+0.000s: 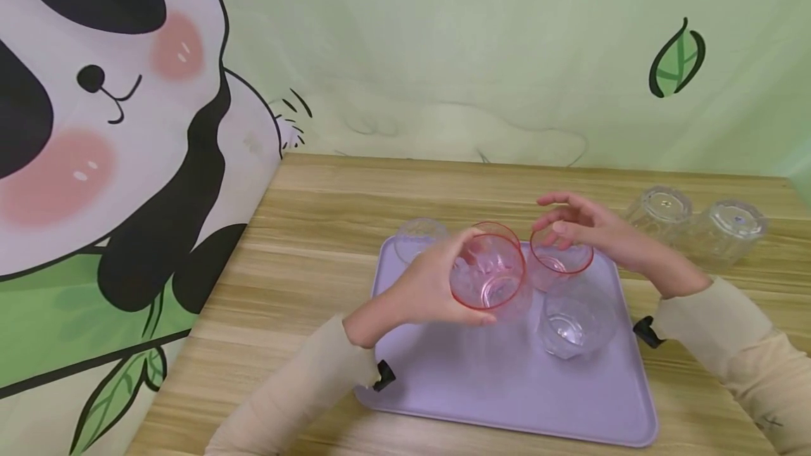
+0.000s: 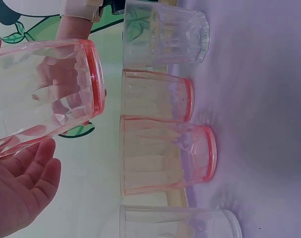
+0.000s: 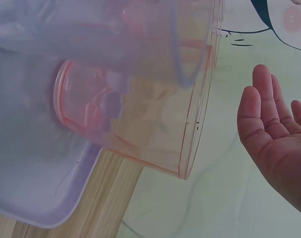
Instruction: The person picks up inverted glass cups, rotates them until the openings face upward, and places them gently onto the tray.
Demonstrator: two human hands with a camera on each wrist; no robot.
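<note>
My left hand (image 1: 431,280) grips a pink-tinted clear tumbler (image 1: 488,280) from its left side, thumb toward me, mouth up. In the left wrist view, the held tumbler (image 2: 41,99) is raised above the tray. Behind it stands another pink tumbler (image 1: 500,229), partly hidden. My right hand (image 1: 598,231), fingers loosely bent and holding nothing, hovers by the rim of a pink tumbler (image 1: 546,271) at the tray's back right. A clear tumbler (image 1: 576,326) stands in front of that one. At the back left corner is another clear tumbler (image 1: 415,234).
The lilac tray (image 1: 507,400) with a raised rim lies on a wood-grain table (image 1: 304,245). Two clear tumblers, one (image 1: 662,210) beside the other (image 1: 731,231), stand upside down right of the tray. A panda-printed cloth (image 1: 443,55) hangs behind.
</note>
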